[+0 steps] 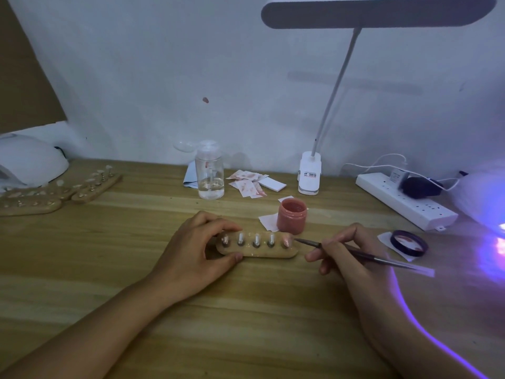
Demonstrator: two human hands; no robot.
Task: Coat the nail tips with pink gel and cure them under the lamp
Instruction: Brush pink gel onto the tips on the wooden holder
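The wooden table carries a nail-tip holder at its centre. From there, an open pink gel jar stands at 1 o'clock, a power strip lies at 2, and the jar's lid sits on a paper square at 3. A clear bottle and stained wipes are at 12, and more holders at 10.

Five upright nail tips on wooden holder, rightmost pink, open pink gel jar just behind
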